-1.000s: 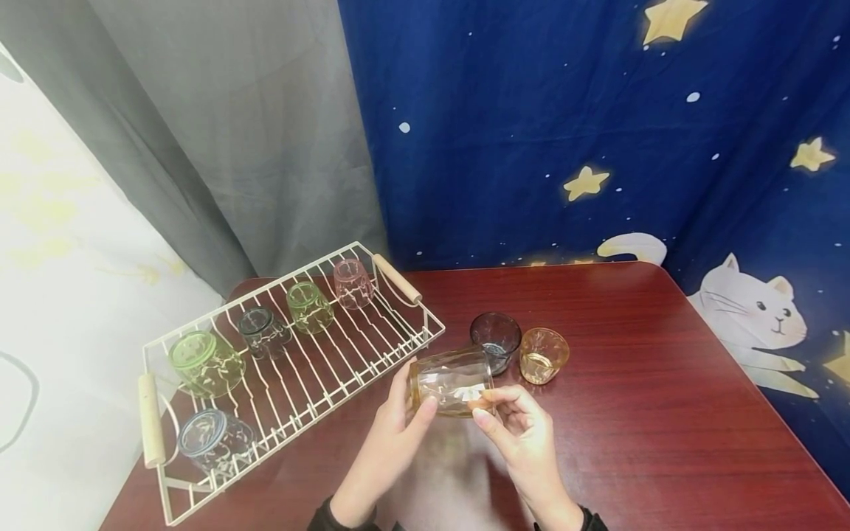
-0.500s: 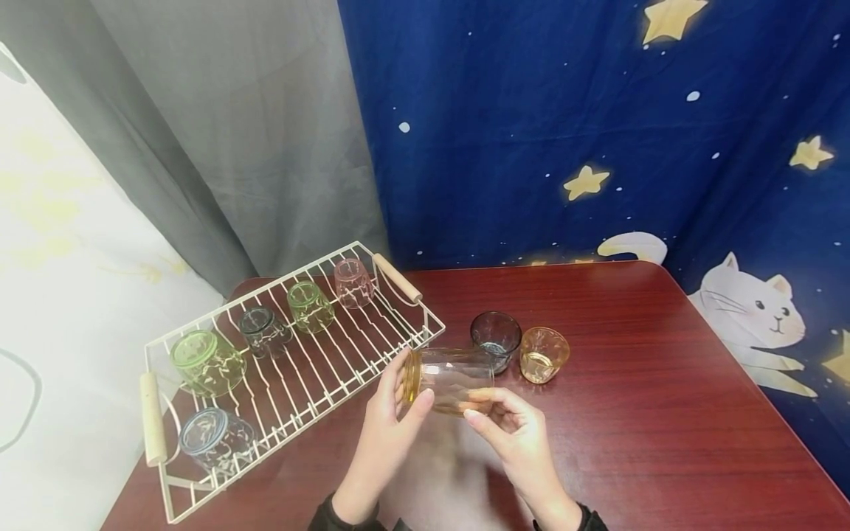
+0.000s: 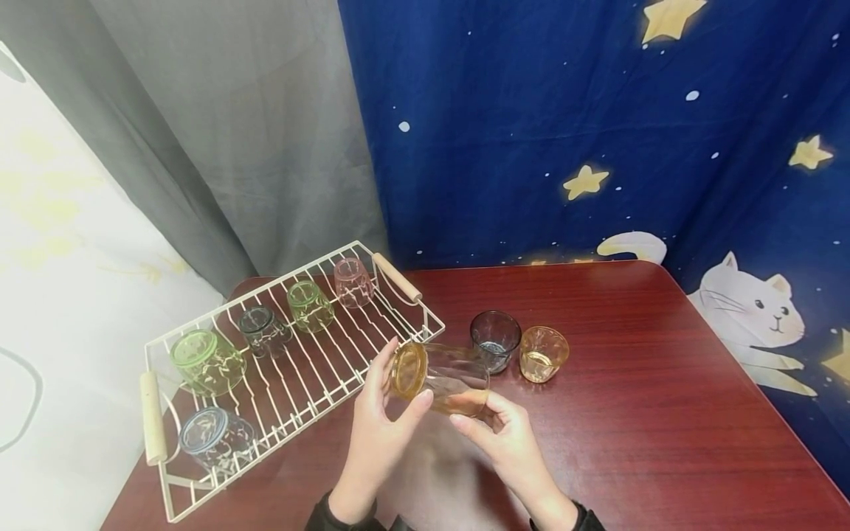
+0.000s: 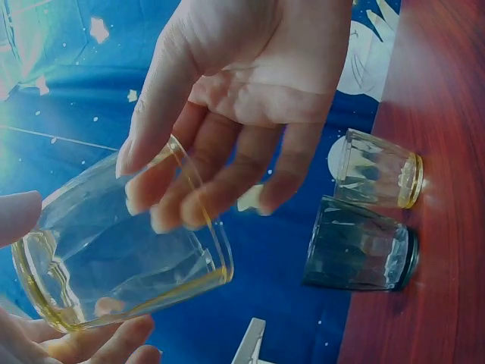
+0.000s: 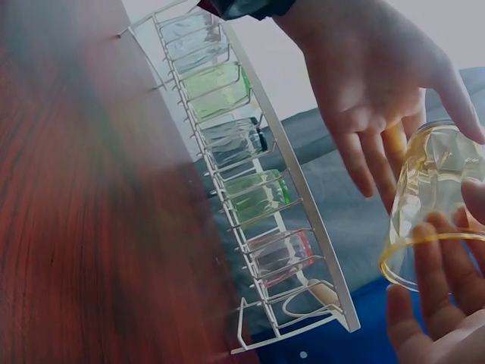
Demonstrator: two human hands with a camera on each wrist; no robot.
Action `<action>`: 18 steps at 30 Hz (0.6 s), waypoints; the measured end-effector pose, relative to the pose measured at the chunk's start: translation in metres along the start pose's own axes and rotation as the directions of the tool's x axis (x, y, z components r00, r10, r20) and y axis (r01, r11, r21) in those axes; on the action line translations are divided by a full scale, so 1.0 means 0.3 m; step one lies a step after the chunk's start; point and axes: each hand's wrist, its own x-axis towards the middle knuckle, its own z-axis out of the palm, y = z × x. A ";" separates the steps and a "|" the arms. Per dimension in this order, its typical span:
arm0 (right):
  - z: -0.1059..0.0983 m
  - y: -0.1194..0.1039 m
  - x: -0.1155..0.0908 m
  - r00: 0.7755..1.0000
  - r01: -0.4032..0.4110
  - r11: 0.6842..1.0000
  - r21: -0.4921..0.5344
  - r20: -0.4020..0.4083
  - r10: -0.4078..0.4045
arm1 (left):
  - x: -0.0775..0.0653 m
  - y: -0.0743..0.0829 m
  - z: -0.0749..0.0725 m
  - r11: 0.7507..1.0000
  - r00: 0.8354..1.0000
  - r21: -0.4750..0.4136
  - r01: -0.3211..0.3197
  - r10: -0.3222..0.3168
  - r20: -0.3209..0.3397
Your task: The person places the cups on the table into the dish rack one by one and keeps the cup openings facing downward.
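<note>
A clear amber-tinted drinking glass (image 3: 454, 372) lies sideways in the air between both hands, its thick base toward the left. My left hand (image 3: 380, 424) holds the base end, thumb on the near side. At the mouth end, my right hand (image 3: 508, 439) pinches the wall by the rim; its fingers show through the glass (image 4: 144, 243) in the left wrist view. Just beyond the hands, a dark grey glass (image 3: 496, 335) and a small amber glass (image 3: 543, 355) stand mouth up on the table.
To the left, a cream wire rack (image 3: 319, 398) with wooden handles (image 3: 397, 277) bears several upside-down glasses: a blue one (image 3: 215, 439), a large green one (image 3: 206, 361), a dark one (image 3: 264, 332), a small green one (image 3: 310, 306) and a pink one (image 3: 353, 282). Curtains hang behind the table (image 3: 664, 413).
The held glass has turned so its round base now faces the camera more, and it has shifted slightly left with both hands. The rack and standing glasses have stayed put.
</note>
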 end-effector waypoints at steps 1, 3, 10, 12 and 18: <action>0.001 0.001 0.001 1.000 -0.012 1.000 -0.023 0.005 0.012 | 0.001 0.002 -0.002 1.000 1.000 -0.002 -0.002 0.002 -0.005; 0.003 0.004 0.004 1.000 -0.020 0.997 -0.079 0.018 0.022 | 0.004 0.007 -0.009 1.000 1.000 -0.001 -0.005 0.005 -0.016; -0.006 0.005 0.020 0.997 0.066 0.968 -0.241 0.053 -0.055 | 0.020 0.024 -0.044 0.999 0.997 0.017 -0.036 0.038 -0.074; -0.018 0.003 0.028 0.996 0.078 0.960 -0.268 0.058 -0.065 | 0.027 0.023 -0.058 0.998 0.994 0.044 -0.045 0.049 -0.102; -0.065 -0.008 0.060 0.994 0.099 0.893 -0.440 0.010 -0.105 | 0.049 0.019 -0.109 0.998 0.982 0.069 -0.013 0.025 -0.186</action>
